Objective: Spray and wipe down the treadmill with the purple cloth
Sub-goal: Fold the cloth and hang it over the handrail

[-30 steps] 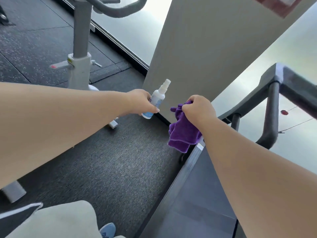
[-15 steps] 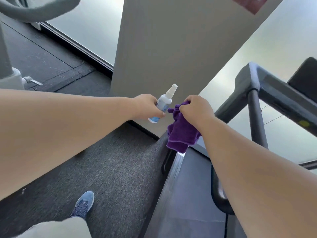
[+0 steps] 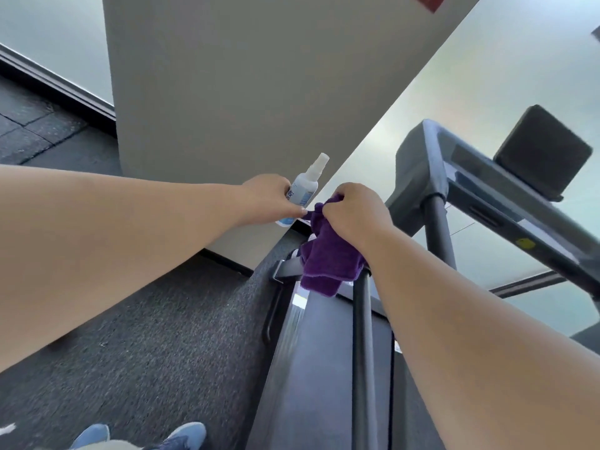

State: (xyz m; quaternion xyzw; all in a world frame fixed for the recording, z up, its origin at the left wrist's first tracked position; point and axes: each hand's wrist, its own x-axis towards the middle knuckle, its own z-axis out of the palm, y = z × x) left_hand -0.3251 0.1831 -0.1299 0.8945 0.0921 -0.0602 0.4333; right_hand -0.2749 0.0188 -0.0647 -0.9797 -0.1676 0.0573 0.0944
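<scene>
My left hand (image 3: pixel 269 199) grips a small white spray bottle (image 3: pixel 305 186) with a blue label, its nozzle pointing up and to the right. Right beside it, my right hand (image 3: pixel 354 216) holds a bunched purple cloth (image 3: pixel 324 264) that hangs down from the fist. My left thumb touches a corner of the cloth. Both hands are held above the front left corner of the dark grey treadmill (image 3: pixel 324 368). Its belt runs down the lower middle. Its console (image 3: pixel 487 183) and upright post (image 3: pixel 438 228) stand to the right of my hands.
A wide grey pillar (image 3: pixel 227 92) stands directly behind my hands, with frosted glass on both sides. Dark speckled rubber flooring (image 3: pixel 146 352) lies left of the treadmill. My blue shoes (image 3: pixel 181 433) show at the bottom edge. A black side rail (image 3: pixel 362 352) runs along the belt.
The view has swung right, bringing the treadmill console and belt closer and dropping the exercise bike out of sight. My hands have drawn together until the left thumb meets the cloth.
</scene>
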